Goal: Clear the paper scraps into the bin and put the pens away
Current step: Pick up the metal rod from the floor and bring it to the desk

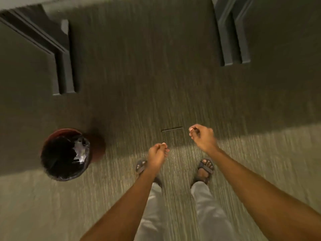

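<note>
Curling its fingers loosely inward with nothing visibly held, the person's right hand (202,137) hangs over the carpet (121,105), its fingertips just beside the end of a thin dark pen (172,129) but apart from it. The pen lies flat and crosswise on the floor, in the shaded band ahead of the person's feet. The left hand (158,153) is lower in the head view and closer to the body, fingers curled toward the thumb; motion blur makes it impossible to tell whether a small scrap is pinched there. Both bare forearms reach forward from the bottom edge. Below them stand two sandalled feet (205,169) and pale trouser legs (205,206). Off to the left, well apart from the pen, sits a round reddish bin (52,138) lined with a black bag; crumpled pale paper scraps (80,151) show inside it near the right rim. Farther out, dark furniture legs (65,66) stand on the carpet at upper left, and another pair at upper right.
</note>
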Action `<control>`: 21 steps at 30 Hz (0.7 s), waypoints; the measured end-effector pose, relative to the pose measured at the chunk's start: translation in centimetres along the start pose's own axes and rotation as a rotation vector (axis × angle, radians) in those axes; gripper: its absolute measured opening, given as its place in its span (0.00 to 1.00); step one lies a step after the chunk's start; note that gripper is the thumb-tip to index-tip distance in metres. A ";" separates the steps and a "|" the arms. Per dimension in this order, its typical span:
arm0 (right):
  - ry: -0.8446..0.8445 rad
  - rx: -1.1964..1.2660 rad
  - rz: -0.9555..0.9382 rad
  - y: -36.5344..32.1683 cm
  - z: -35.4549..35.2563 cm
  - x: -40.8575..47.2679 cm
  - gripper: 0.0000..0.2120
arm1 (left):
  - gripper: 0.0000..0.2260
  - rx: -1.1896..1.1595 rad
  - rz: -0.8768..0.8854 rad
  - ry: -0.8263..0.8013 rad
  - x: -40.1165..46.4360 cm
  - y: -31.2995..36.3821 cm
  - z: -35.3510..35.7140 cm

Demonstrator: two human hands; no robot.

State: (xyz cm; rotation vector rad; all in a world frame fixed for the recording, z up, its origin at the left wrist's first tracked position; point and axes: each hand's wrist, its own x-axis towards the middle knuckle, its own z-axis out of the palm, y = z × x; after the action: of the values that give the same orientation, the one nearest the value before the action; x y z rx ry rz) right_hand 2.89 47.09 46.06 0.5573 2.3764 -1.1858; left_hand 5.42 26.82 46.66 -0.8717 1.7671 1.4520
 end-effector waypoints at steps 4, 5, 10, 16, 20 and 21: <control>0.071 0.131 0.165 6.5 8.9 5.4 0.06 | 0.08 0.167 0.005 -0.018 10.2 -6.7 0.1; 0.081 0.174 0.235 8.4 10.9 6.9 0.05 | 0.05 0.213 0.015 0.002 13.0 -8.3 0.0; 0.024 0.258 0.473 18.9 18.2 14.2 0.17 | 0.11 0.378 0.008 0.011 27.2 -15.7 0.0; -0.052 0.277 0.603 27.2 22.6 22.1 0.34 | 0.31 0.507 0.048 -0.029 39.6 -20.3 2.9; -0.041 0.233 0.521 29.2 24.3 25.8 0.28 | 0.35 0.519 0.109 -0.039 43.2 -21.4 5.2; -0.032 0.234 0.495 29.4 24.7 26.5 0.24 | 0.35 0.540 0.115 -0.013 43.6 -21.5 5.6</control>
State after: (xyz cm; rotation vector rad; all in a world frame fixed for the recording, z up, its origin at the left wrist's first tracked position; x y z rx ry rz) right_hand 1.14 47.55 -0.56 1.1161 1.9172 -1.2248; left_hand 0.06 25.71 -1.98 -0.4813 2.0820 0.9593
